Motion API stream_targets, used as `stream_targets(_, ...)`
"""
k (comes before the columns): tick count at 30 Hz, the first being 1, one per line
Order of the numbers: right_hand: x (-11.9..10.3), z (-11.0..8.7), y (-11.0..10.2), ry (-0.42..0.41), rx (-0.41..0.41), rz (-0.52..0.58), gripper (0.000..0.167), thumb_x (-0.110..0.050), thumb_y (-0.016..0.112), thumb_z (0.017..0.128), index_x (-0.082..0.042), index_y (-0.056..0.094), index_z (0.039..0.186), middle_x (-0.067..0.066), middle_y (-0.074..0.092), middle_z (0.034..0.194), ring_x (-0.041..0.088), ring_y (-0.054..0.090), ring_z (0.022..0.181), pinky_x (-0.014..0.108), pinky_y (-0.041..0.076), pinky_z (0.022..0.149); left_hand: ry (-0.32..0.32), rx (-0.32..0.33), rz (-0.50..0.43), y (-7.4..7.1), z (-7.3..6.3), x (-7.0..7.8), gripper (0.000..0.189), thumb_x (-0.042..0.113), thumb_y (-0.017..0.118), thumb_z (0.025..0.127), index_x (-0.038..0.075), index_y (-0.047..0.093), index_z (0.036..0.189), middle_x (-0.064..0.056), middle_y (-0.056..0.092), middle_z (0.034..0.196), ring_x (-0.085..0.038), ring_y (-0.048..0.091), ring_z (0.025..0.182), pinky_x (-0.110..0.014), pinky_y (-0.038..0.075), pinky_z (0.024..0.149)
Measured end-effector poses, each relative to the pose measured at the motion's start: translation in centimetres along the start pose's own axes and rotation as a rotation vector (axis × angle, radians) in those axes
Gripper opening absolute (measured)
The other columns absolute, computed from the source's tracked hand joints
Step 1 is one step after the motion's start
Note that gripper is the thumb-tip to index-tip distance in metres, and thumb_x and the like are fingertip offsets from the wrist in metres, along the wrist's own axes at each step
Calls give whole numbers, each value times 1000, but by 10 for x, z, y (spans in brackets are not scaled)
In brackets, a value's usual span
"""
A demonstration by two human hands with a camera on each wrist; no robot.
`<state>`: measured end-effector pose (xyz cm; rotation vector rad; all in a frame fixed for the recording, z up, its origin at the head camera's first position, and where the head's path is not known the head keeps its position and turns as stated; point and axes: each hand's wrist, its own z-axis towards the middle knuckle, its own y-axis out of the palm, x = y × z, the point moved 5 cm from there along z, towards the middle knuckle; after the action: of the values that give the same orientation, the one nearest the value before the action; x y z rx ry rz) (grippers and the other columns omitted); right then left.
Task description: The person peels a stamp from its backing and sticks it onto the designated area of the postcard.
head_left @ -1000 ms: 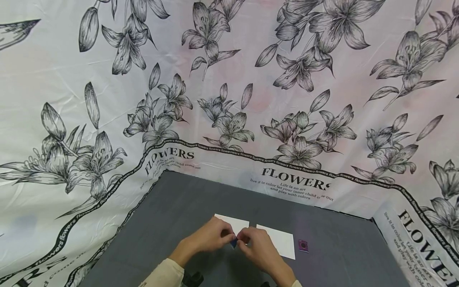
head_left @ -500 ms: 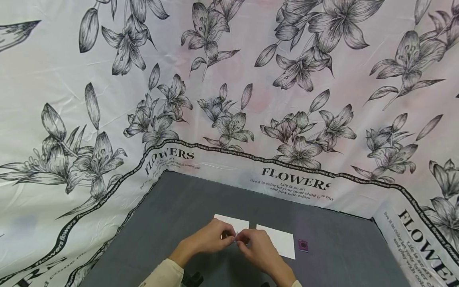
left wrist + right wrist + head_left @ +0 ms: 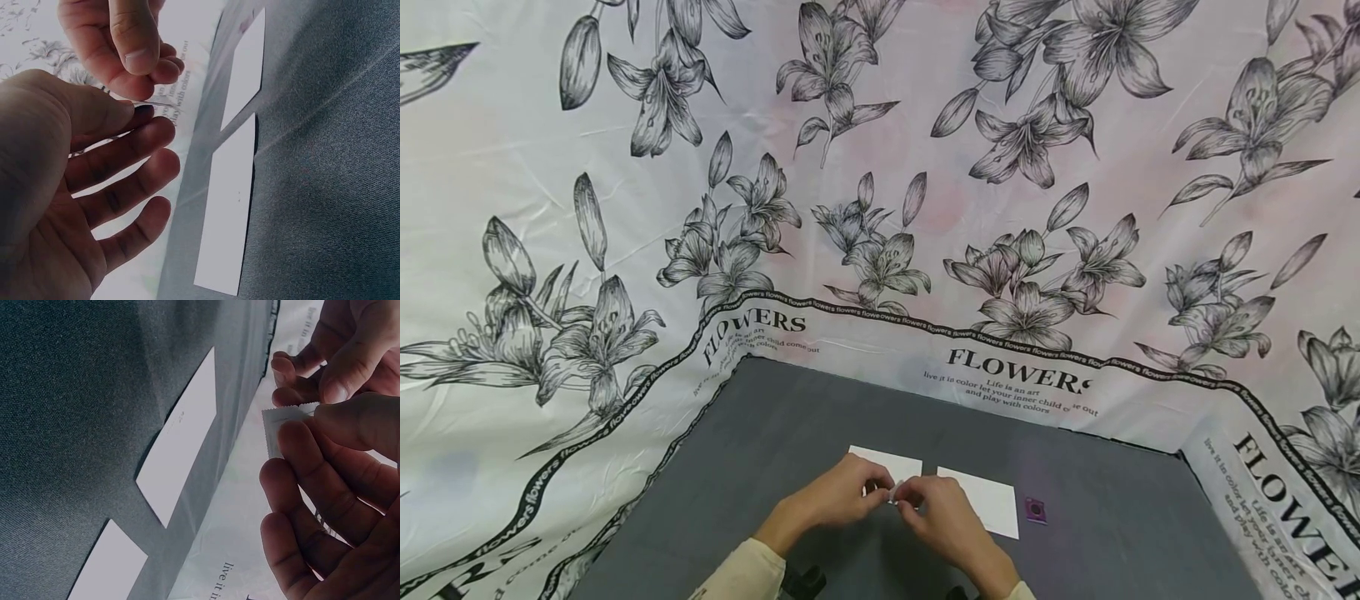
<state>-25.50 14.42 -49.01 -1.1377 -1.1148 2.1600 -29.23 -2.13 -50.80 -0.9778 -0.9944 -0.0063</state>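
Between my two hands, off the table, is a small pale postage stamp with toothed edges. My left hand pinches one side of it between thumb and forefinger, its other fingers spread loosely in the left wrist view. From the other side my right hand pinches it with thumb and fingertips. The fingers cover much of the stamp; its pale side shows in the right wrist view. Below and beyond the hands lie two white rectangular cards, a left card partly hidden by the hands and a right card.
A small purple square with a dark round mark lies right of the right card. The dark grey table is bordered by a white flower-printed cloth at the back and sides. A dark object shows beside the left sleeve.
A second ago a dark blue face of the stamp showed between the fingers; now a pale side shows. It has turned in the fingertips, while both hands stay nearly in place.
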Motion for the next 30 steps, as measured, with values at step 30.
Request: stream_targets(30, 0, 0, 3, 34, 9, 53, 14, -13, 80, 96, -21, 75, 86, -16, 73, 76, -6, 60, 71, 25, 51, 65, -12, 4, -25, 3, -3, -2, 10, 11, 73, 104, 17, 79, 100, 15, 70, 88, -1, 63, 79, -18, 53, 72)
